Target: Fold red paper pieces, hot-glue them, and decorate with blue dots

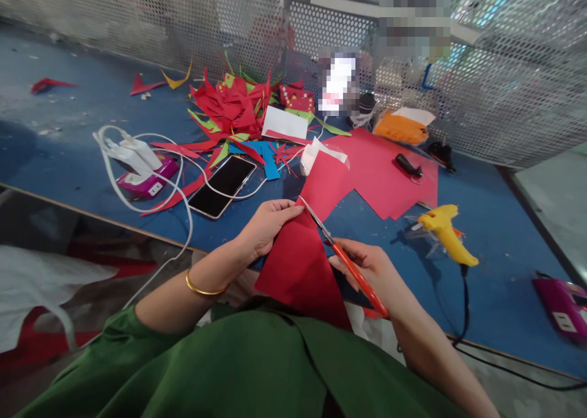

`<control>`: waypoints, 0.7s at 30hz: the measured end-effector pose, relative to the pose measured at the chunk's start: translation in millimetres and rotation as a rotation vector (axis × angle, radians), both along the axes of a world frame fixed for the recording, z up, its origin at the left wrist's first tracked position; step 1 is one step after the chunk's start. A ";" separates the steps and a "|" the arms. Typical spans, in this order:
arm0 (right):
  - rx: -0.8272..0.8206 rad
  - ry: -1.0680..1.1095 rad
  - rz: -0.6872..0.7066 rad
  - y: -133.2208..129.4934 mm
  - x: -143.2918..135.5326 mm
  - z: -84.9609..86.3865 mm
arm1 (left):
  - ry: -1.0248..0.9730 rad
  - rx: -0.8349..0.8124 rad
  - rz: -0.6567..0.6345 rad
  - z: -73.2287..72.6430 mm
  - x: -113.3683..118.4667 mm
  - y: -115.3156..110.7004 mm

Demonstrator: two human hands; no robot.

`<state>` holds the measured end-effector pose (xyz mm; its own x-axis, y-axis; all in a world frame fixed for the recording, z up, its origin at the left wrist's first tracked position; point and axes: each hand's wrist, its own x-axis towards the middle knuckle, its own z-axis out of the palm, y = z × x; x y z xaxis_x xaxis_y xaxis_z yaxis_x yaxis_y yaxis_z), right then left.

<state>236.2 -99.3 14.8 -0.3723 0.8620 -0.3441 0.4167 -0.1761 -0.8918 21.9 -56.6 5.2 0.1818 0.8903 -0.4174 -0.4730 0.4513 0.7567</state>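
Note:
Between my hands is a sheet of red paper (300, 259), hanging over the table's front edge toward my lap. My left hand (270, 225) pinches its left side, thumb on top. In my right hand (367, 268) are scissors (351, 262) with orange-red handles; the fingers wrap round the handles. The metal blades lie across the paper, their tips close to my left thumb. Beyond the blades the upper part of the paper reaches toward a crumpled white wrapper. More red sheets (389, 173) lie flat behind, to the right.
Red and green scraps (238, 103) are heaped at the back. A dark-screened phone (223, 186) and a purple power strip (156, 179) with white chargers lie left, cable looping across. A yellow glue gun (447, 231) rests at right, near another purple power strip (562, 305). Perforated metal panels back the table.

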 end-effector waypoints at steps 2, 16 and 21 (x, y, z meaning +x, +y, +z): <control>0.000 -0.004 -0.005 -0.2 0.3 -1.7 | -0.007 0.007 -0.007 -0.1 0.2 -0.5; 0.140 -0.035 -0.232 2.8 4.8 8.1 | 0.032 0.023 -0.001 -5.1 -0.8 0.3; 0.382 -0.418 -0.238 5.2 18.5 -2.8 | 0.055 0.012 0.013 -2.8 -1.9 0.2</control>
